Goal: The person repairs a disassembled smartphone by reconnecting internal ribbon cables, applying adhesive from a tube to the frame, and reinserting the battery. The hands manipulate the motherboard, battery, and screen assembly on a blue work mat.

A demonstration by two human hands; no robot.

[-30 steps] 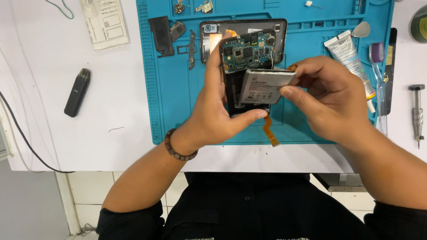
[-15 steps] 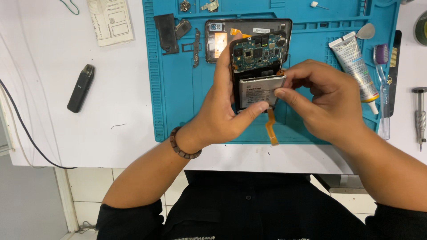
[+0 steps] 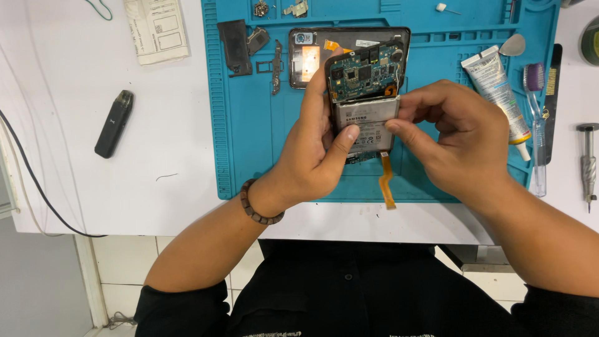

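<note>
My left hand [image 3: 318, 150] grips an opened phone [image 3: 365, 72] from its left side, thumb pressing on the grey battery [image 3: 368, 122]. The phone's blue-green circuit board shows above the battery. My right hand [image 3: 458, 140] pinches the battery's right edge with thumb and fingers. An orange flex cable [image 3: 387, 181] hangs below the phone over the blue work mat [image 3: 249, 156]. A second dark phone shell [image 3: 312, 53] lies on the mat behind the held phone.
On the mat lie black plastic parts [image 3: 236, 43] and small metal pieces [image 3: 276, 65]. A glue tube [image 3: 499, 87] and a toothbrush [image 3: 536, 125] rest at the right. A dark slim device [image 3: 114, 123] and paper [image 3: 156, 28] sit on the white table [image 3: 125, 187]; a screwdriver [image 3: 588, 165] lies far right.
The battery, held tilted up off the phone a second ago, now lies flatter in the phone body. Both hands stayed on it, and my left thumb now presses its face.
</note>
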